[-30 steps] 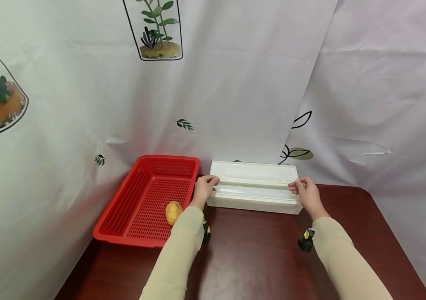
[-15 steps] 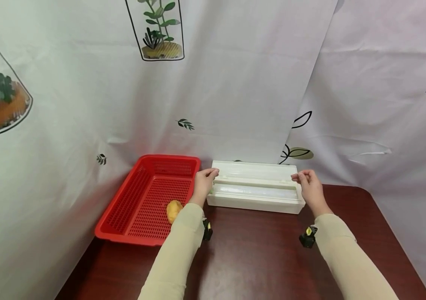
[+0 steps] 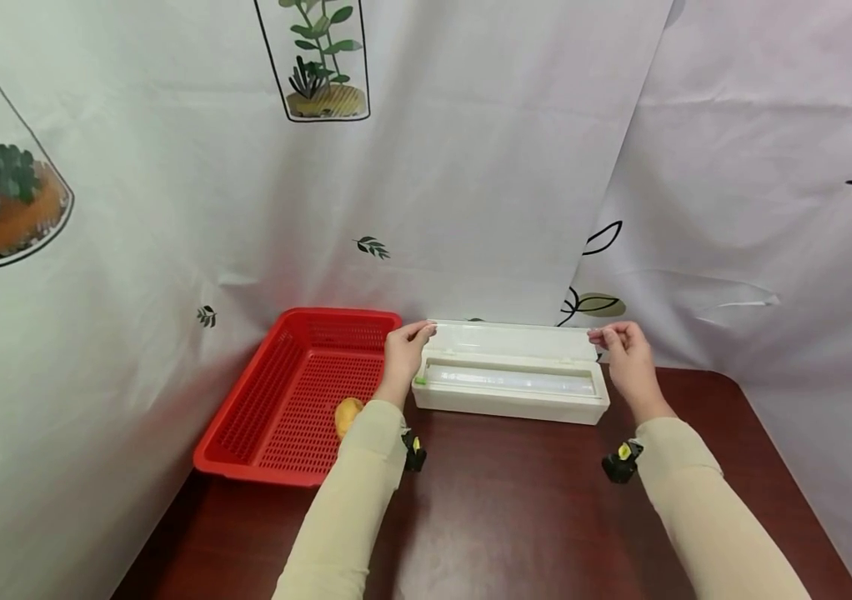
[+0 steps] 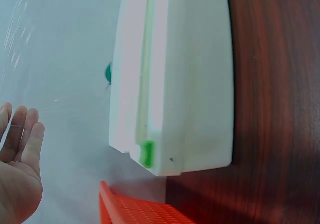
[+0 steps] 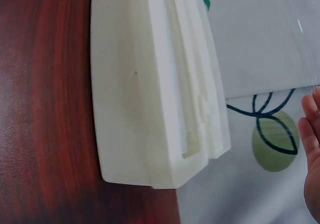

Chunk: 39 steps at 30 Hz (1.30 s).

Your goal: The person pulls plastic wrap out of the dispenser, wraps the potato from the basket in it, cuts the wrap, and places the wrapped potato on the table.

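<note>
A long white cling film dispenser (image 3: 508,406) stands at the back of the table with its lid raised, a pale roll (image 3: 508,381) visible in the slot. Clear cling film (image 4: 55,104) stretches above it, showing mainly as glints in both wrist views. At the box's left end my left hand (image 3: 400,357) pinches one corner of the film between thumb and fingers. Level with it on the right, my right hand (image 3: 630,362) pinches the other corner. Both hands are raised off the box. A green slider (image 4: 147,153) sits at the dispenser's left end.
To the left, a red plastic basket (image 3: 204,457) holds a yellow, potato-like item (image 3: 347,414), partly hidden by the left sleeve. A printed cloth wall (image 3: 471,208) rises right behind the dispenser. The dark wooden table (image 3: 508,508) extends in front.
Both hands have risen from the dispenser's slot to about the lid's top edge, drawing the film up with them. The right hand has also shifted slightly right. Basket and dispenser stay put.
</note>
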Each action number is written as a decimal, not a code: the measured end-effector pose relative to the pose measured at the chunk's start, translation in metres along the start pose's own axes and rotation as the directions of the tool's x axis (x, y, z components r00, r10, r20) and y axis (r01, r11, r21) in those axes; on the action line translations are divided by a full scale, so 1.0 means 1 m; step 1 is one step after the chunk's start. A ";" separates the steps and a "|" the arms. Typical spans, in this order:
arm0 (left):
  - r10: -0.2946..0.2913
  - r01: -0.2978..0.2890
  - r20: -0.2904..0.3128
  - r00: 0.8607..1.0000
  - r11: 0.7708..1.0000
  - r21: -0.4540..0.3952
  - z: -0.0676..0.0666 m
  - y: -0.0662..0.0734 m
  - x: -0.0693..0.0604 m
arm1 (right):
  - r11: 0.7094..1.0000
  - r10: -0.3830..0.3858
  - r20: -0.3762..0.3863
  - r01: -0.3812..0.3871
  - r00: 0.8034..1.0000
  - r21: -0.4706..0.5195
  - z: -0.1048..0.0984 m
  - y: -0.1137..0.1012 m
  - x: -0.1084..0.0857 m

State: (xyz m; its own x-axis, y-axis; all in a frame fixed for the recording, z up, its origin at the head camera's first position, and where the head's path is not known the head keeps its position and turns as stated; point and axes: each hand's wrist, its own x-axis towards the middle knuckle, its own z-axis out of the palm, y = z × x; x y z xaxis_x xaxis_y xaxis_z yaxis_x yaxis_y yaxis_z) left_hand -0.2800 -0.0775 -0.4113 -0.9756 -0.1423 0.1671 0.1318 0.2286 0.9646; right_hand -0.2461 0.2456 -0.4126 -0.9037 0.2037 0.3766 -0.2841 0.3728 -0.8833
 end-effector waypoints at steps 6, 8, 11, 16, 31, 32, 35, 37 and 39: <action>0.040 -0.040 -0.012 0.999 0.999 -0.017 -0.003 0.011 0.000 | 0.999 -0.021 -0.031 0.022 0.999 0.035 -0.004 -0.023 -0.002; 0.049 -0.050 -0.016 0.999 0.999 -0.023 -0.004 0.014 -0.001 | 0.999 -0.026 -0.036 0.027 0.999 0.032 -0.005 -0.034 -0.004; 0.058 -0.059 -0.029 0.998 0.997 -0.042 -0.005 0.020 -0.001 | 0.999 -0.027 -0.037 0.028 0.999 0.023 -0.007 -0.048 -0.007; 0.058 -0.061 -0.042 0.997 0.997 -0.056 -0.007 0.030 -0.004 | 0.997 -0.040 -0.038 0.042 0.998 0.059 -0.010 -0.056 -0.007; 0.113 -0.119 -0.058 0.992 0.988 -0.100 -0.014 0.054 -0.003 | 0.988 -0.110 -0.074 0.117 0.991 0.096 -0.019 -0.075 0.000; 0.117 -0.122 -0.055 0.992 0.987 -0.102 -0.015 0.055 -0.003 | 0.988 -0.115 -0.080 0.122 0.990 0.096 -0.019 -0.077 0.000; 0.131 -0.135 -0.050 0.990 0.985 -0.109 -0.016 0.060 -0.002 | 0.982 -0.127 -0.096 0.139 0.987 0.128 -0.021 -0.082 0.000; 0.141 -0.146 -0.051 0.989 0.982 -0.119 -0.017 0.063 -0.002 | 0.978 -0.136 -0.104 0.150 0.985 0.147 -0.021 -0.086 0.001; 0.150 -0.155 -0.054 0.987 0.980 -0.124 -0.018 0.067 -0.002 | 0.971 -0.146 -0.113 0.165 0.983 0.173 -0.022 -0.089 0.003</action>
State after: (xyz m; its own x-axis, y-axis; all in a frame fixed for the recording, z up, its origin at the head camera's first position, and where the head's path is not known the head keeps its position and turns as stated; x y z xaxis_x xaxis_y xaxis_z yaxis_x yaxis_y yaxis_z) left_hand -0.2656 -0.0795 -0.3430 -0.9341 -0.1580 0.3201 0.3024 0.1265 0.9448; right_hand -0.2163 0.2330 -0.3270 -0.8104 0.2476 0.5310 -0.4802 0.2386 -0.8441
